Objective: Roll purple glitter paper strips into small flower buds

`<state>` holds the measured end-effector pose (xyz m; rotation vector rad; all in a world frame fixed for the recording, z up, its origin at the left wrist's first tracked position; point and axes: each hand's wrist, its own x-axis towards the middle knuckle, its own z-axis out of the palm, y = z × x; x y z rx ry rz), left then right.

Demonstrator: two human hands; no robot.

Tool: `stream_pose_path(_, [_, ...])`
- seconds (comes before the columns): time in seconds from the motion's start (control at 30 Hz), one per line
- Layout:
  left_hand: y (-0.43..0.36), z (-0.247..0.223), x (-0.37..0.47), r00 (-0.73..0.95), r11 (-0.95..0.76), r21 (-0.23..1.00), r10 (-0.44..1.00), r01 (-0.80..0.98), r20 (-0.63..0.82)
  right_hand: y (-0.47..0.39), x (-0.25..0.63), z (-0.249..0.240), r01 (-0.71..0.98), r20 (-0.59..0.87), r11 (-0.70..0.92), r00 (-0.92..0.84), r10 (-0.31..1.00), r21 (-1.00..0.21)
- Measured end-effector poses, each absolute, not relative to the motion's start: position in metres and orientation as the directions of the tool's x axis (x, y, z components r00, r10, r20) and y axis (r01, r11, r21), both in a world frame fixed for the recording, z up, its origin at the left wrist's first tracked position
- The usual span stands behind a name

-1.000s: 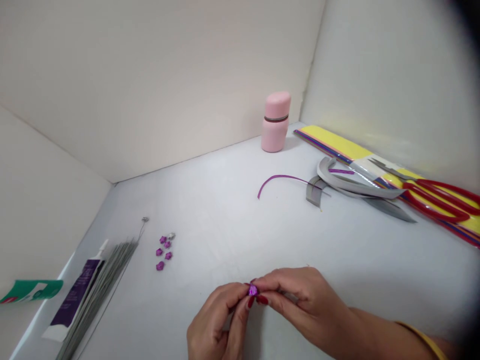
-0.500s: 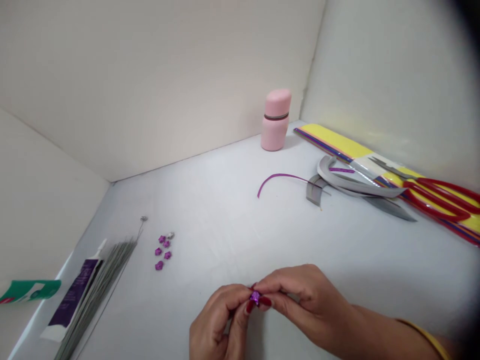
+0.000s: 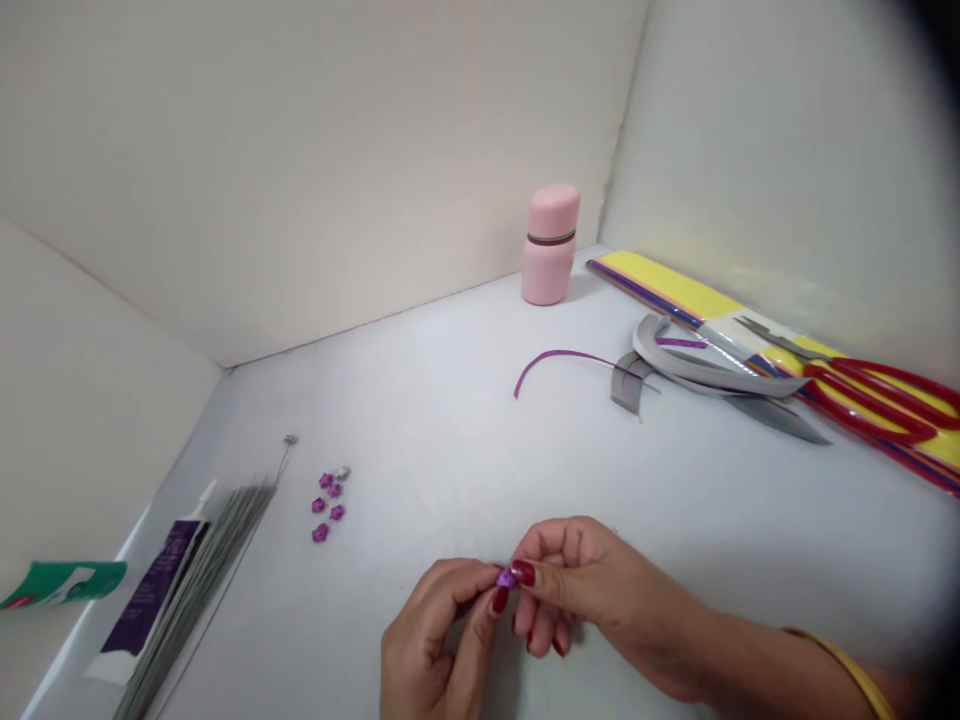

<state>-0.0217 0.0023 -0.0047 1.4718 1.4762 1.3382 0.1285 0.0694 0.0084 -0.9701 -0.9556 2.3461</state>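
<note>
"Where's the purple piece?"

"In the left hand (image 3: 439, 640), pinched between thumb and forefinger: the purple piece (image 3: 505, 580). The right hand (image 3: 562, 585) has its thumb against it, other fingers curled; whether it grips too, I can't tell."

"How far along?"

"Five purple stars (image 3: 320, 533) lie shaped on the tabletop (image 3: 420, 440), just beside a silver piece (image 3: 343, 472). I'd judge the held one nearly formed, though fingertips hide much of it. It's not yet set down with them."

"Anything unshaped?"

"Beyond the hands, a long purple strip (image 3: 559, 352) lies unfolded by grey strips (image 3: 712, 375). Leftward, the wire bundle (image 3: 202, 580) lies apart from the stars."
</note>
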Motion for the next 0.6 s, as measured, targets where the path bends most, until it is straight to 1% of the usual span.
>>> stream_pose_path(0.07, [0.0017,-0.0064,-0.0221,-0.162,-0.159,0.931,0.962,0.328,0.221,0.0677,0.1285,0.0074,-0.119,-0.447,-0.677,-0.667,0.596,-0.726])
stream_pose_path(0.23, [-0.0005,-0.0116,-0.0218,-0.128,-0.242,0.880,0.940,0.409,0.317,0.0647,0.1277,0.0062,-0.107,-0.452,-0.675,-0.665,0.594,-0.730])
stream_pose_path(0.4, [-0.0006,-0.0116,-0.0225,-0.110,-0.237,0.872,0.944,0.428,0.310,0.0644,0.1268,0.0060,-0.084,-0.446,-0.664,-0.678,0.584,-0.743])
stream_pose_path(0.47, [-0.0002,-0.0113,-0.0232,-0.116,-0.235,0.871,0.943,0.432,0.312,0.0638,0.1268,0.0057,-0.074,-0.424,-0.626,-0.673,0.607,-0.777])
stream_pose_path(0.6, [0.0005,-0.0113,-0.0240,-0.132,-0.255,0.867,0.931,0.429,0.339,0.0620,0.1273,0.0054,-0.031,-0.349,-0.474,-0.634,0.690,-0.880])
